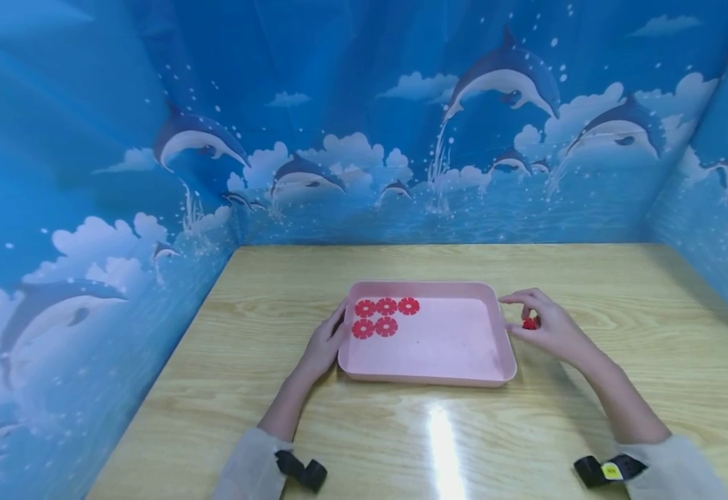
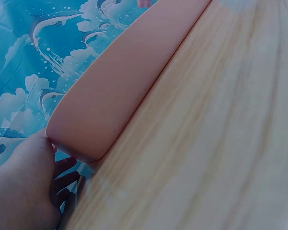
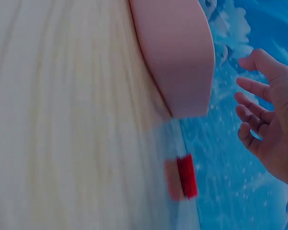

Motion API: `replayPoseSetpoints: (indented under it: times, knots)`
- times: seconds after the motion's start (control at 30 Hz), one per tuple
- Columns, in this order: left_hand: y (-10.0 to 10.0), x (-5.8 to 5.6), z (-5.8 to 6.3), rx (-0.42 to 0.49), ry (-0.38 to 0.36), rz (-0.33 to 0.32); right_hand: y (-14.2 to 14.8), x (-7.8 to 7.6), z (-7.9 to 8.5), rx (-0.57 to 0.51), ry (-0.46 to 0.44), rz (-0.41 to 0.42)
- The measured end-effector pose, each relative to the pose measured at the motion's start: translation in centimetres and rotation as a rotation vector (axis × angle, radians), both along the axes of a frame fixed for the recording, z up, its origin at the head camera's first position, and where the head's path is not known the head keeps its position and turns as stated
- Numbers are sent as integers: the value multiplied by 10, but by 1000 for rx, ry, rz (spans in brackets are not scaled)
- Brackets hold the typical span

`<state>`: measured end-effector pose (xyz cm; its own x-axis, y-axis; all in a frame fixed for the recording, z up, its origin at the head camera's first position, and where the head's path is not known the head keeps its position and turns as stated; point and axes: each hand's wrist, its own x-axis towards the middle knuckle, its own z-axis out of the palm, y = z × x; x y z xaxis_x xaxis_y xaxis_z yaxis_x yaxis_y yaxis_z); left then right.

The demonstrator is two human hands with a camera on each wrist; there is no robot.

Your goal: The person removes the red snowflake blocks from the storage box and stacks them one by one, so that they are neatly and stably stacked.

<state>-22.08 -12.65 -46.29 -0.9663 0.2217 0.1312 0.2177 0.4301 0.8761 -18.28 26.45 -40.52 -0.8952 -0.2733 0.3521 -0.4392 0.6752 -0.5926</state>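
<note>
In the head view a pink tray (image 1: 426, 380) lies on the table, with several red notched discs (image 1: 386, 326) flat in its left part, in two rows. My left hand (image 1: 325, 344) rests against the outside of the tray's left wall. In the left wrist view, its loosely bent fingers (image 2: 65, 179) show near the tray's corner. Beside the right wall is my right hand (image 1: 548, 328), thumb and forefinger spread apart and pointing at the tray; I cannot tell whether they touch it. A small red stack (image 3: 187, 176) stands on the table near this hand, apart from its fingers.
The wood-grain table (image 1: 276, 278) reaches to a blue backdrop (image 1: 339, 208) printed with dolphins, at the back and both sides. A black band with a small device (image 1: 301, 471) sits on each sleeve. Light glares on the table in front of the tray.
</note>
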Motion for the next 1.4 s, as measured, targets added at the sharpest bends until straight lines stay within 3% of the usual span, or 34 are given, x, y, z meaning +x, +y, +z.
replayPoseSetpoints:
  times: [0.33, 0.57, 0.97, 1.17, 1.4]
  knots:
    - [1, 0, 0, -6, 11, -4, -64, -19, 10, 74, -125, 15]
    - [2, -2, -2, -12, 10, -3, -102, -38, 7, 103, -176, 55]
    - [5, -1, -1, -12, 8, 5, -140, -61, -13, 85, -260, -93]
    - [4, -2, -1, -17, 4, 14, -148, -66, -23, 90, -242, -168]
    - [0, -2, -1, -33, 9, 23, -151, -69, -32, 53, -207, -190]
